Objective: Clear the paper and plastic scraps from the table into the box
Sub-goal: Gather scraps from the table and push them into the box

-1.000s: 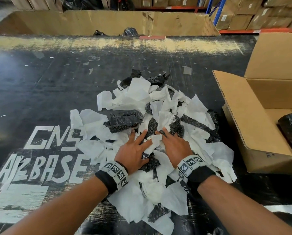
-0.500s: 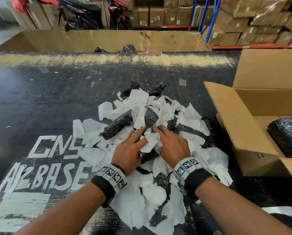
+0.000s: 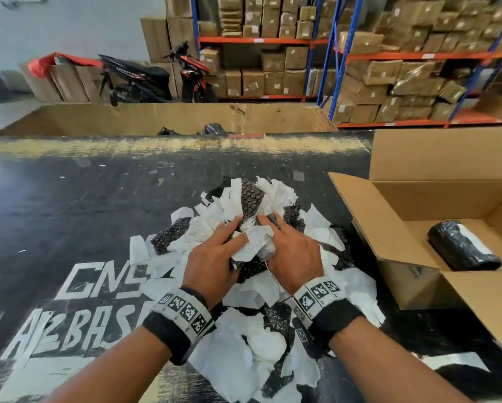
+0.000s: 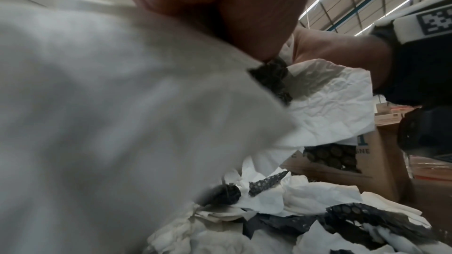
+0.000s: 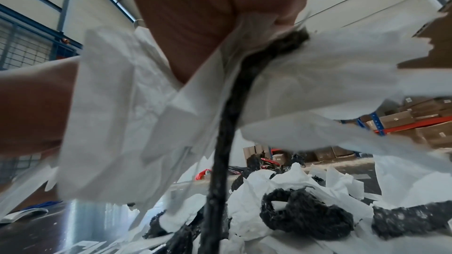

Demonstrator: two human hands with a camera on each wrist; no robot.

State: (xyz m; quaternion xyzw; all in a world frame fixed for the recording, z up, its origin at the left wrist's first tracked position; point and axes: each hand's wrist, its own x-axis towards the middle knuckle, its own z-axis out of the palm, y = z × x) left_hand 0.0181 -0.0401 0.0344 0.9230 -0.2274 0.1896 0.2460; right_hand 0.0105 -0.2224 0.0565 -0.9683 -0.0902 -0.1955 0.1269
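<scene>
Two hands, the left hand (image 3: 212,257) and right hand (image 3: 293,251), curl their fingers around a lifted bundle of scraps (image 3: 252,205) above the pile on the black table (image 3: 69,205), whose far-left stretch lies open, beside one open box (image 3: 369,228) at its right edge.

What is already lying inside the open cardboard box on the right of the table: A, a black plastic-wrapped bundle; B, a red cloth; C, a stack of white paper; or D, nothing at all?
A: the head view shows a black plastic-wrapped bundle lying on the floor of the open cardboard box, while the paper and plastic scraps are still heaped on the table.
</scene>
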